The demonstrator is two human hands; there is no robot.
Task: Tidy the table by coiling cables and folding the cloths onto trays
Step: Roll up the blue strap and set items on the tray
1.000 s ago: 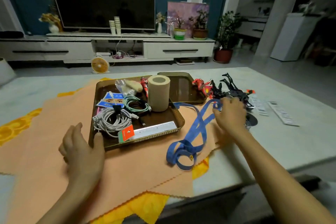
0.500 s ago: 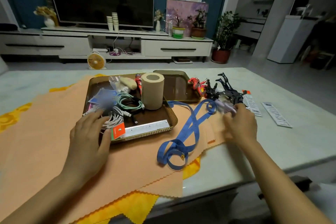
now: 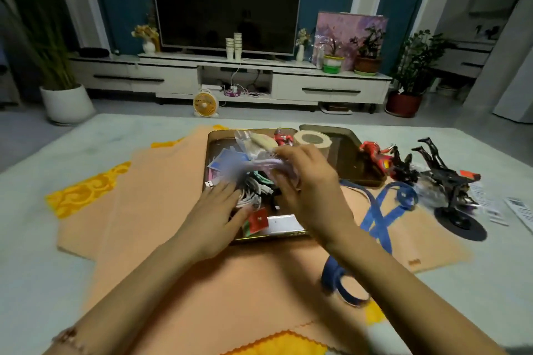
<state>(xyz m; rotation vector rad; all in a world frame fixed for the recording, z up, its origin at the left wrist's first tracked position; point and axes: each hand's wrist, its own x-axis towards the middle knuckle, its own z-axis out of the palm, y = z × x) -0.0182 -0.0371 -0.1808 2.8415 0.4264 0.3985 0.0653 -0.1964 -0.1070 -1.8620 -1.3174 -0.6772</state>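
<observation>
A brown tray [image 3: 208, 153] on the table holds a coiled white cable [image 3: 248, 199], a green cable [image 3: 261, 179], cards and a paper roll [image 3: 311, 138]. My left hand [image 3: 213, 219] rests flat on the white cable, fingers straight. My right hand [image 3: 310, 186] hovers over the tray and grips a pale lilac cable [image 3: 264, 165], which is blurred by motion. Orange cloths [image 3: 161, 210] lie spread under the tray, with a yellow cloth [image 3: 83, 190] beneath them at the left. A blue strap [image 3: 380, 210] lies loose on the cloth to the right.
A second brown tray [image 3: 347, 153] stands behind and to the right of the first. Red toy figures [image 3: 375, 154] and black ones [image 3: 444, 179] lie at the right with paper slips [image 3: 519, 210]. A TV stand and potted plants stand beyond the table.
My right hand has come from the black toys at the right to over the tray, carrying the lilac cable. My left hand has moved forward onto the white cable.
</observation>
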